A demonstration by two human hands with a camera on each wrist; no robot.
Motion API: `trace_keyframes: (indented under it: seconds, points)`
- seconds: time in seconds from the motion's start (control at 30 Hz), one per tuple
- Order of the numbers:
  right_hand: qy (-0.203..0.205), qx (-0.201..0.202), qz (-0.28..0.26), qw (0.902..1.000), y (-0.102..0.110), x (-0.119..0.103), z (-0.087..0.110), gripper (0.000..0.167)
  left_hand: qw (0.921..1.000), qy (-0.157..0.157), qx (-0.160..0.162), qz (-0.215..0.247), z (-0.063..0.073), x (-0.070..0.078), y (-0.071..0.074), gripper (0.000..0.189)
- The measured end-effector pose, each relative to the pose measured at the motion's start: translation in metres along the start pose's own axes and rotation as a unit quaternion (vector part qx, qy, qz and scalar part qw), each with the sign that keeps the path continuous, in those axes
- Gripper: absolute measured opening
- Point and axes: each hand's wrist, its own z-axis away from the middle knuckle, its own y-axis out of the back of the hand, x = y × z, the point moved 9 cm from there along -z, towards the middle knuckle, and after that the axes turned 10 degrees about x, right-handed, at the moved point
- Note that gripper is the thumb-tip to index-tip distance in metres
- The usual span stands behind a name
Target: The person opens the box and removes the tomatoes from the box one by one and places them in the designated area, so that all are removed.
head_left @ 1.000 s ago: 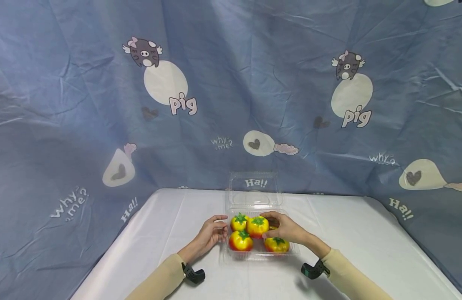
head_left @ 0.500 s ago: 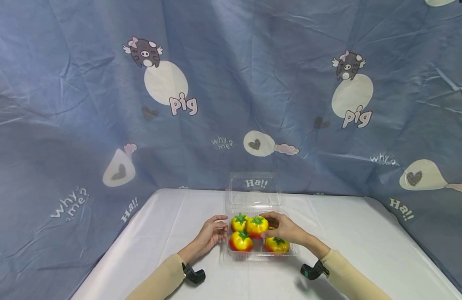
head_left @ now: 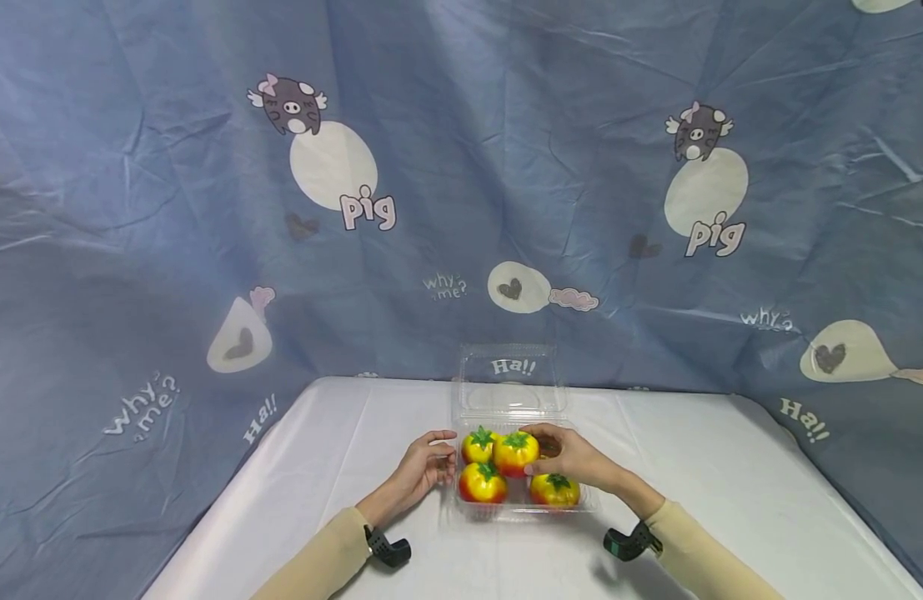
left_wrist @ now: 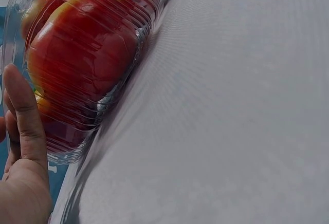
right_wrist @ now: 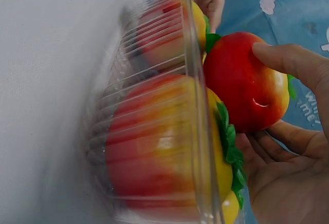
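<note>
In the head view my right hand (head_left: 568, 457) holds a red-and-yellow persimmon (head_left: 516, 451) with a green leafy top, thumb on one side and fingers on the other. The right wrist view shows this persimmon (right_wrist: 245, 82) raised above the rim of a clear plastic clamshell box (right_wrist: 201, 147). Other persimmons sit inside: one back left (head_left: 477, 448), one front left (head_left: 482, 483), one front right (head_left: 554, 491). Another at back right is mostly hidden by my right hand. My left hand (head_left: 423, 467) rests beside the box's left wall, fingers loosely bent; its thumb (left_wrist: 23, 106) lies extended along the wall.
The box's clear lid (head_left: 510, 385) stands raised at the back, close to the blue printed curtain (head_left: 401, 333). A white cloth (head_left: 679, 467) covers the table under the box. Both wrists carry dark bands (head_left: 387, 547).
Almost nothing differs. The right hand stays over the middle of the box with the persimmon, shifting only very slightly; the left hand keeps its place.
</note>
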Motion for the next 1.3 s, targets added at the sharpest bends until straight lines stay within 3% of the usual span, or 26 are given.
trace_keyframes:
  seconds: [0.17, 0.47, 1.3]
  points:
    - [-0.027, 0.002, -0.021, 0.9994, 0.008, 0.004, 0.002, 0.06, 1.0, 0.001, 0.003, 0.003, 0.0, 0.0, 0.001, 0.043]
    - [-0.036, -0.005, -0.075, 0.9965, 0.014, 0.005, 0.007, 0.062, 1.0, 0.002, -0.001, 0.008, 0.001, 0.0, -0.001, 0.043]
    - [-0.03, -0.02, -0.084, 0.9958, 0.031, 0.001, 0.02, 0.062, 0.9999, 0.003, 0.004, 0.009, 0.0, 0.001, 0.0, 0.04]
